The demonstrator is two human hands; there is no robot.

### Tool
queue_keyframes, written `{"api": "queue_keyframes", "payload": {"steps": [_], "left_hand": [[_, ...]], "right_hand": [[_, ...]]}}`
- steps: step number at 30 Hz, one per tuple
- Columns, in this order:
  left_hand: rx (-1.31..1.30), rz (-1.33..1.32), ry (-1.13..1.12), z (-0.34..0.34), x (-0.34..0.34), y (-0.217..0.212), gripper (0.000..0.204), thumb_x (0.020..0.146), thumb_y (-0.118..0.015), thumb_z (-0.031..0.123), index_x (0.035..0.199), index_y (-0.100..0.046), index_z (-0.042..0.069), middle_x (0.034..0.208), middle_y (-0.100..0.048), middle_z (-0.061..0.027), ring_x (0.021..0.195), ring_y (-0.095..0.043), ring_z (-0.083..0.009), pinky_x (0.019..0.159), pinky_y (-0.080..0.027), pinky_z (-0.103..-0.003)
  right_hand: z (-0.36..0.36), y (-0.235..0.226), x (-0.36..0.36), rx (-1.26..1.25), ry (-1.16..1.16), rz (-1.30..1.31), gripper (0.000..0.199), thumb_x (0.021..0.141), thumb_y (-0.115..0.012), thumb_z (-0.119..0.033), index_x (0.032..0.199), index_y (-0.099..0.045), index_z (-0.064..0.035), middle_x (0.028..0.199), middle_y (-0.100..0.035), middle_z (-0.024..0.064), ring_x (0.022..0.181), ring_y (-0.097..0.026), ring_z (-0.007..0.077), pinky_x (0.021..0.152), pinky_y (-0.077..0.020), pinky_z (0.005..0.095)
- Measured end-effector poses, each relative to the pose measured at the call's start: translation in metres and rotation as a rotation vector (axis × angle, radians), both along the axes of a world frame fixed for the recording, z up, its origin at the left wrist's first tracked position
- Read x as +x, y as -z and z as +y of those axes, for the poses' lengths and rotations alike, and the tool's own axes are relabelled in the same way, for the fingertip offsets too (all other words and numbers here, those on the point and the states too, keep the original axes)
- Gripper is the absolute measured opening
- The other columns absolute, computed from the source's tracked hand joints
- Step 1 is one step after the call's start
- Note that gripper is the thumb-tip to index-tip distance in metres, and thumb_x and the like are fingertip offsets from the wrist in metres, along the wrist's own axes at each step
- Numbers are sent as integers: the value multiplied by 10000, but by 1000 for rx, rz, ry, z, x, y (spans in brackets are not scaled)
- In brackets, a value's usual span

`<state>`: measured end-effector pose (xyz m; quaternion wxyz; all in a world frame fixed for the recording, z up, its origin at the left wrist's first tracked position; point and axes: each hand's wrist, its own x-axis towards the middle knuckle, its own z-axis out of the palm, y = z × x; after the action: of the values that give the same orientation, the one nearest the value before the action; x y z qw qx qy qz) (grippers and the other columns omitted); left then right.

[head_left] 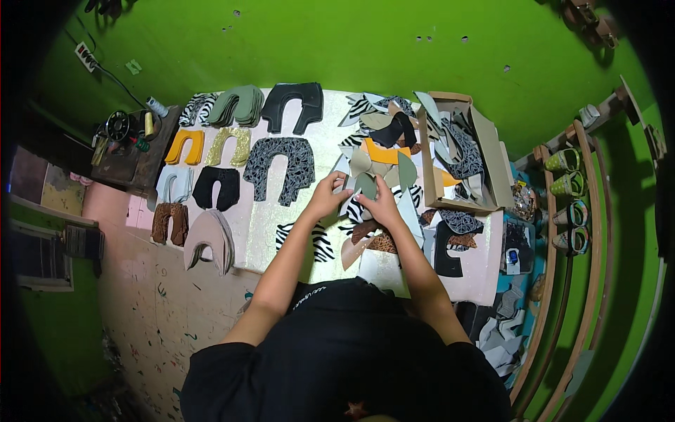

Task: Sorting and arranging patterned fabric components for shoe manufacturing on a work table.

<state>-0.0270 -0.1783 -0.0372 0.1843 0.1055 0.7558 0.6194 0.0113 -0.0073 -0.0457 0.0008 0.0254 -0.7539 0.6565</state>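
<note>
i see the right hand [382, 203] pinching a rounded olive-green sheet piece [365, 185]
left hand [327, 197] beside it, hold unclear from here; open brown cardboard box [494, 163] rightward

I hold a small green piece [365, 184], round-edged, in my right hand [380, 205], above the mixed scraps [387, 153].

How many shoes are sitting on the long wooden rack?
4. Going down the wooden rack: a green shoe, another green shoe, a patterned shoe, then another patterned shoe. More might be hidden behind these.
</note>
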Motion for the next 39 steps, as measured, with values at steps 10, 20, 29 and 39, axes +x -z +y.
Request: {"api": "queue_keyframes", "payload": {"steps": [10,20,29,39], "left_hand": [[280,112,-28,25,-10,-17,149,783,-606,25,917,-541,22,914,-575,-40,864,-519,-97,767,-416,-230],[-47,7,-140,2,-1,25,254,779,-615,114,992,-525,8,943,-584,-90,866,-558,-167,787,-442,-286],[-709,238,-39,12,31,27,508,633,-707,202,1090,-507,105,1041,-489,-114,1028,-427,-309,860,-384,-407],[78,-71,-55,47,18,18,518,716,-702,164,1137,-446,5,1066,-522,-127,867,-566,-167,715,-475,-271]], "right_hand": [[19,-15,-6,-249,203,85,331,756,-599,48,1070,-501,16,993,-595,86,894,-572,137,779,-444,242],[113,-69,-21,-53,630,212,451,740,-602,-31,1151,-424,17,1095,-513,131,962,-514,204,836,-405,298],[87,-56,31,630,709,488,377,729,-575,-63,1090,-472,-30,1124,-429,155,1091,-399,300,901,-340,376],[48,11,49,809,-87,-145,403,599,-719,-134,948,-566,-4,816,-559,141,735,-558,209,644,-439,300]]}}
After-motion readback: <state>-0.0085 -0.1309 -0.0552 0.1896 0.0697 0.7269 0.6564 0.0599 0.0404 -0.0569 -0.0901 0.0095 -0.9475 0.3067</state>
